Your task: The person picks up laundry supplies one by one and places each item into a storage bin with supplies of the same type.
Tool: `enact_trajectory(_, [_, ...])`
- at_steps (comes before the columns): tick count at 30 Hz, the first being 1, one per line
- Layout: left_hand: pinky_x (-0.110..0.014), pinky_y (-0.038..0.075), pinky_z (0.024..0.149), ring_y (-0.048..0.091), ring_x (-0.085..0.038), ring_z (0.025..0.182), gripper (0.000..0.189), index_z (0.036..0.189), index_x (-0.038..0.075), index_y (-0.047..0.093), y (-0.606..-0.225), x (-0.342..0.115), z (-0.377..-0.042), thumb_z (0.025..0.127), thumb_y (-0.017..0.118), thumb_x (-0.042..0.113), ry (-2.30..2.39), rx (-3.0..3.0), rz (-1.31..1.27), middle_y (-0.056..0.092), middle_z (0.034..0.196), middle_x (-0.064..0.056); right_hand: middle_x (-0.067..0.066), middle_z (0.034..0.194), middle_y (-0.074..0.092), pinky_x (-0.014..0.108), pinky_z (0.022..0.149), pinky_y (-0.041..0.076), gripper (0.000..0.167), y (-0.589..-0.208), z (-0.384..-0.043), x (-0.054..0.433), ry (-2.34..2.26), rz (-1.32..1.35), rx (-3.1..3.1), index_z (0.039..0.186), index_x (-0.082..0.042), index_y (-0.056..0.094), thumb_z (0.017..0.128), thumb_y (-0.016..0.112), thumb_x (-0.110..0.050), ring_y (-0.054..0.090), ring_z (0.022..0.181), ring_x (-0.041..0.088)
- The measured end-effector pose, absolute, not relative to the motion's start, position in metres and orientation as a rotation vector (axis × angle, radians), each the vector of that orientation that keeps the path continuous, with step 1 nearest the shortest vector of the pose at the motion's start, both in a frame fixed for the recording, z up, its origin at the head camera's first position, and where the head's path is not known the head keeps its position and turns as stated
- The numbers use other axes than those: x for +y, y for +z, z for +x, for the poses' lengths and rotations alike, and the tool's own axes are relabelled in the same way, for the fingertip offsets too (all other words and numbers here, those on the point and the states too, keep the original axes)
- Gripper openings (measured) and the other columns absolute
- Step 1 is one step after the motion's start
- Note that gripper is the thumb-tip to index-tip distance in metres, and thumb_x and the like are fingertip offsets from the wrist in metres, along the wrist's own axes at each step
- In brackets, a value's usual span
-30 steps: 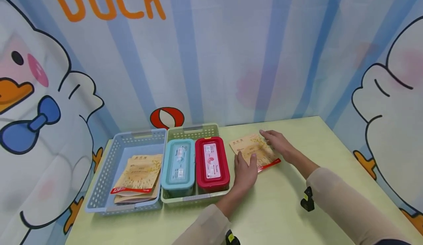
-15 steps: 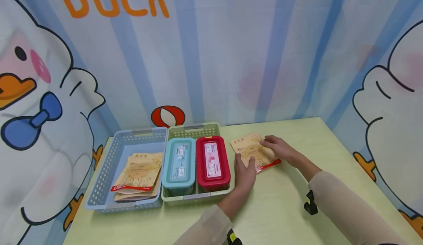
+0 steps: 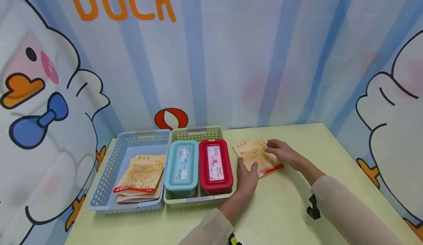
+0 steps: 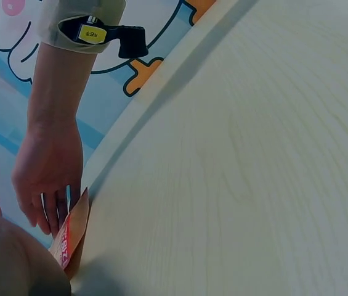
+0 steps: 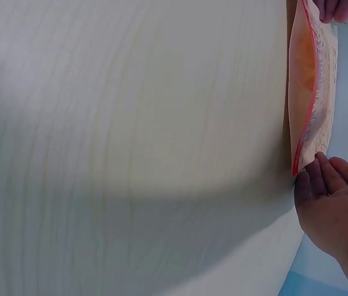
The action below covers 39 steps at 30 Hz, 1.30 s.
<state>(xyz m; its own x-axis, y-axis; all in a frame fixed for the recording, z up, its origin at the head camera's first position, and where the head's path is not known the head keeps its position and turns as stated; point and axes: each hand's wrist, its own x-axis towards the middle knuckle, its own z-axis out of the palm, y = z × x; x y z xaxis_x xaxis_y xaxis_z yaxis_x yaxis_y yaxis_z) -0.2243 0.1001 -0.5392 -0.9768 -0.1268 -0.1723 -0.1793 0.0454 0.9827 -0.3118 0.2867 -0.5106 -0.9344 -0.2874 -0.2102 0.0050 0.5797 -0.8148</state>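
A flat tan paper packet (image 3: 256, 155) with a red strip along its near edge lies on the table, right of the baskets. My left hand (image 3: 247, 177) is at its left side, fingers extended and thumb over its near left corner. From the other side my right hand (image 3: 285, 155) reaches in, its fingertips touching the packet's right edge. The right wrist view shows the packet's near side (image 5: 309, 80) bulging, with the right hand's slightly bent fingers (image 5: 321, 179) at its corner. In the left wrist view much of the packet is hidden behind the left hand (image 4: 13, 259).
A blue basket (image 3: 105, 180) at the left holds several similar tan packets (image 3: 142, 173). Against it stands a green basket (image 3: 198, 201) with a teal-lidded box (image 3: 181, 166) and a red-lidded box (image 3: 216, 166), close beside my left hand. A duck-print curtain (image 3: 224, 54) hangs behind the table.
The head view has shifted slightly. My right fingers have moved a little from the packet's far right part toward its right edge; the left hand and the packet stay nearly still.
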Motion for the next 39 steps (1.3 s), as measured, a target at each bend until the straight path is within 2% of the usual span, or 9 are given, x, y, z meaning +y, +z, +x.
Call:
enact_trajectory(4, [-0.056, 0.019, 0.128, 0.019, -0.04, 0.16, 0.073, 0.164, -0.001, 0.029, -0.539, 0.099, -0.223, 0.105, 0.061, 0.029, 2.116, 2.248, -0.336, 0.023, 0.172, -0.022, 0.034, 0.163, 0.033, 0.064, 0.121, 0.031, 0.064, -0.51, -0.311, 0.285, -1.315, -0.254, 2.493, 0.161, 0.011, 0.026, 0.11, 0.052, -0.019, 0.033, 0.15, 0.052])
enact_trajectory(10, [-0.054, 0.02, 0.128, 0.021, -0.039, 0.159, 0.073, 0.163, -0.003, 0.028, -0.54, 0.099, -0.221, 0.105, 0.06, 0.029, 2.109, 2.279, -0.298, 0.025, 0.171, -0.023, 0.034, 0.164, 0.032, 0.065, 0.12, 0.032, 0.065, -0.511, -0.307, 0.286, -1.333, -0.241, 2.496, 0.161, 0.011, 0.025, 0.108, 0.052, -0.014, 0.032, 0.151, 0.053])
enact_trajectory(15, [-0.057, 0.021, 0.127, 0.022, -0.04, 0.159, 0.073, 0.163, -0.002, 0.029, -0.541, 0.099, -0.22, 0.105, 0.061, 0.028, 2.124, 2.246, -0.321, 0.027, 0.17, -0.023, 0.033, 0.163, 0.034, 0.063, 0.119, 0.034, 0.067, -0.513, -0.304, 0.283, -1.283, -0.235, 2.541, 0.16, 0.01, 0.029, 0.106, 0.056, -0.017, 0.033, 0.151, 0.052])
enact_trajectory(22, [-0.055, 0.026, 0.126, 0.031, -0.04, 0.155, 0.07, 0.159, -0.002, 0.037, -0.542, 0.101, -0.222, 0.1, 0.065, 0.024, 2.158, 2.287, -0.375, 0.038, 0.163, -0.024, 0.035, 0.163, 0.034, 0.062, 0.12, 0.033, 0.07, -0.515, -0.301, 0.276, -1.268, -0.222, 2.581, 0.159, 0.012, 0.031, 0.105, 0.06, -0.022, 0.032, 0.151, 0.052])
enact_trajectory(27, [-0.053, 0.031, 0.124, 0.037, -0.037, 0.153, 0.071, 0.159, 0.002, 0.041, -0.539, 0.1, -0.223, 0.097, 0.066, 0.027, 2.19, 2.212, -0.484, 0.044, 0.161, -0.022, 0.034, 0.164, 0.031, 0.063, 0.122, 0.03, 0.067, -0.511, -0.298, 0.267, -1.382, -0.142, 2.526, 0.159, 0.012, 0.029, 0.107, 0.056, -0.022, 0.03, 0.151, 0.052])
enact_trajectory(31, [-0.052, 0.03, 0.125, 0.036, -0.036, 0.153, 0.073, 0.159, 0.004, 0.041, -0.533, 0.101, -0.222, 0.096, 0.066, 0.031, 2.228, 2.156, -0.525, 0.043, 0.162, -0.021, 0.032, 0.165, 0.031, 0.063, 0.122, 0.028, 0.064, -0.505, -0.301, 0.267, -1.504, -0.092, 2.456, 0.16, 0.01, 0.03, 0.109, 0.053, -0.022, 0.029, 0.152, 0.05])
enact_trajectory(39, [-0.053, 0.029, 0.125, 0.032, -0.039, 0.156, 0.075, 0.161, 0.0, 0.035, -0.523, 0.107, -0.213, 0.099, 0.064, 0.031, 2.349, 2.101, -0.392, 0.038, 0.166, -0.02, 0.03, 0.17, 0.021, 0.069, 0.122, 0.023, 0.066, -0.489, -0.296, 0.269, -1.639, 0.014, 2.333, 0.163, 0.007, 0.024, 0.113, 0.047, -0.029, 0.021, 0.154, 0.054])
